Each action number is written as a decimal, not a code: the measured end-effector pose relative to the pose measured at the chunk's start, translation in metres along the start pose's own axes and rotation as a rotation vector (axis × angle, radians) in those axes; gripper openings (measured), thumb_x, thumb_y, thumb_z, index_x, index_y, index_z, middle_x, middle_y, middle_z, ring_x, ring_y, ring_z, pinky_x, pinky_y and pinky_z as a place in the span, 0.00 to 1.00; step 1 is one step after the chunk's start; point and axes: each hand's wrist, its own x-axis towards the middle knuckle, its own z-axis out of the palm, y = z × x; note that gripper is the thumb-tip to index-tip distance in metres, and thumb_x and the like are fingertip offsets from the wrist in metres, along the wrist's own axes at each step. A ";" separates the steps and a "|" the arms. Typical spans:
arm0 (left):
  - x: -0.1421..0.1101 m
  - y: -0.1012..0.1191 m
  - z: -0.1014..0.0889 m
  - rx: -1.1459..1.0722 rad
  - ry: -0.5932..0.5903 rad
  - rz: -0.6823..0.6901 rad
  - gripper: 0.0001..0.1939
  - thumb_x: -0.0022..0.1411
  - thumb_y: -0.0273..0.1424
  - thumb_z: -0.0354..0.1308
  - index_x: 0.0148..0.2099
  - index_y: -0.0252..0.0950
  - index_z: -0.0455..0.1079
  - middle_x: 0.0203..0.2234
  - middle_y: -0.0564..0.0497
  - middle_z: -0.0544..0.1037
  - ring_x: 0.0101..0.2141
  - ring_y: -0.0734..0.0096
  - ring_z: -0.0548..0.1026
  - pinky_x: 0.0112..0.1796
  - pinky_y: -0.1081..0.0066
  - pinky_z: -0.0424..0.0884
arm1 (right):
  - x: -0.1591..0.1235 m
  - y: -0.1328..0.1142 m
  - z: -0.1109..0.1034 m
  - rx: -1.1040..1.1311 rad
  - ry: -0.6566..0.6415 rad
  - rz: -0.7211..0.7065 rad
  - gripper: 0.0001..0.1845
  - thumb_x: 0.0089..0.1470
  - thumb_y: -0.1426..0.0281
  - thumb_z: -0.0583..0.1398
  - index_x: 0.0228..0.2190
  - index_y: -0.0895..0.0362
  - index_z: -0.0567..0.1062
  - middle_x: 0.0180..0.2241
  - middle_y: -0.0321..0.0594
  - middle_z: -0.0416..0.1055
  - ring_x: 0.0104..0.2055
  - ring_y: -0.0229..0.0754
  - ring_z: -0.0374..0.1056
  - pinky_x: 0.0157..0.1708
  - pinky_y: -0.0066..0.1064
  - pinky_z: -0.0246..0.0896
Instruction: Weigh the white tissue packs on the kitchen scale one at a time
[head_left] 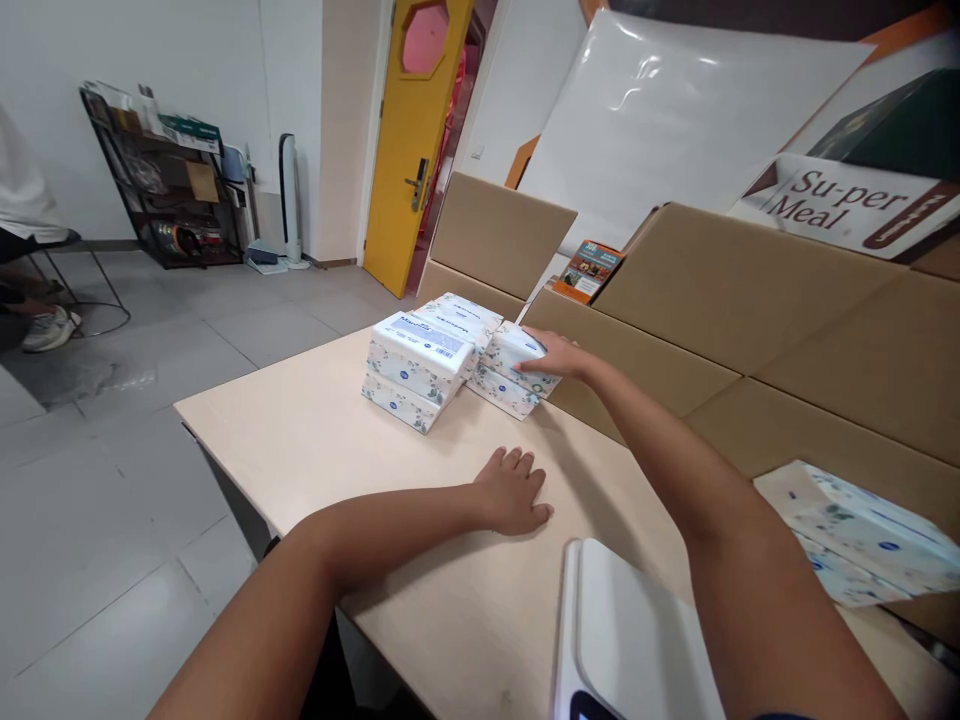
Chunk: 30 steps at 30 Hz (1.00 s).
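Observation:
My right hand point(555, 356) is stretched out to the far side of the table. It grips the upper tissue pack point(508, 347) of a two-high stack, the thumb on its near face and the fingers over its far end. Under it lies another tissue pack point(501, 390). Just to the left, more white floral packs stand stacked, with a blue-labelled tissue pack point(424, 345) on top. My left hand point(514, 492) rests palm down on the tabletop point(300, 420), fingers apart, holding nothing.
A white device with a flat top point(637, 630) sits at the near edge. Large cardboard boxes point(675, 300) line the right side. More tissue packs point(862, 530) lie at right. Beyond are a yellow door point(405, 140), a black shelf point(161, 180) and a seated person point(30, 200).

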 end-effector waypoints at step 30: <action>-0.001 -0.001 -0.021 0.169 -0.004 -0.082 0.37 0.80 0.50 0.43 0.82 0.38 0.56 0.83 0.42 0.51 0.82 0.48 0.50 0.80 0.48 0.48 | -0.439 0.037 0.088 -0.180 0.687 0.425 0.42 0.65 0.49 0.56 0.76 0.19 0.49 0.77 0.44 0.58 0.77 0.92 0.50 0.60 1.01 0.29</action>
